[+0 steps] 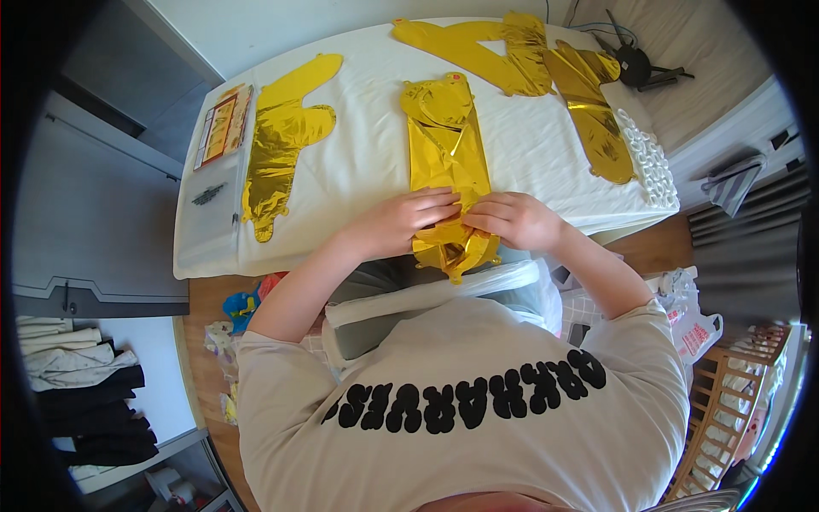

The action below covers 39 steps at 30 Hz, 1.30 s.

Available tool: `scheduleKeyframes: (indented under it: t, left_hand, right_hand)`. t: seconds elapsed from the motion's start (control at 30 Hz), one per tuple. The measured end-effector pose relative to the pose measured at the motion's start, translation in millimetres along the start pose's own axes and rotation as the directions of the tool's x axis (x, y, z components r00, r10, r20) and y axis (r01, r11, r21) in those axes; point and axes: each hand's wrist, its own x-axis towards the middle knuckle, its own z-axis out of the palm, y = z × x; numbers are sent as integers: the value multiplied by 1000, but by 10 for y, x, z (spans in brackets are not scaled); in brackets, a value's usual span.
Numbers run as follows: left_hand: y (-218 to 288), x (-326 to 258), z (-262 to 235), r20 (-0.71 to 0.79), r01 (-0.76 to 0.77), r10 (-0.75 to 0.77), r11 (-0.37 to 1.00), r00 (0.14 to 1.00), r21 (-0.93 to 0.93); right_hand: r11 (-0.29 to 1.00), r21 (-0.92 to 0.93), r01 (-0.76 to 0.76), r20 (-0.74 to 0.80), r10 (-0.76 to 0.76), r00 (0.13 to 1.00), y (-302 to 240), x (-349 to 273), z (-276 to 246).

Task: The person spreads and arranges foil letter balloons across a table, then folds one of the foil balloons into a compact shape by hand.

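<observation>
A flat, creased gold foil balloon lies lengthwise on the white-covered table, its near end hanging over the front edge towards my lap. My left hand grips its left side, fingers together on the foil. From the other side my right hand pinches the same balloon, the fingertips of both hands almost meeting at its middle. The foil below them is crumpled. Another flat gold foil balloon lies to the left. Two more, one at the far side and one at the right, lie close together.
White rings are bunched at the table's right edge, below a black device with antennas. At the left lie a printed sheet and a clear bag. A whitish roll rests across my lap. A wooden crib stands right.
</observation>
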Motion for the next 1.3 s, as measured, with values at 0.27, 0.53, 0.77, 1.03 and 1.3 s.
scheduleKeyframes:
  t: [0.27,0.53,0.77,1.03,1.3]
  left_hand:
    - [98,70,-157,137,329,-304,916,943,-231]
    - [-264,-43,101,126,425,-728,242,673,-872]
    - [-295,191,-4,182,442,-849,67,496,-894]
    - [-74,174,-81,20,217,-869,101,495,-971]
    - [400,-110,16,-350,537,-739,664,575,-520]
  right_hand:
    - [883,383,-271,-33,306,951,37,37,-36]
    - [404,738,-540,263,565,782,291,116,67]
    - [4,820,-573,448,619,645,382,302,-43]
    - [29,666,-745,559,642,525,479,329,-6]
    - [30,718,-695,497,677,542,308,388,-87]
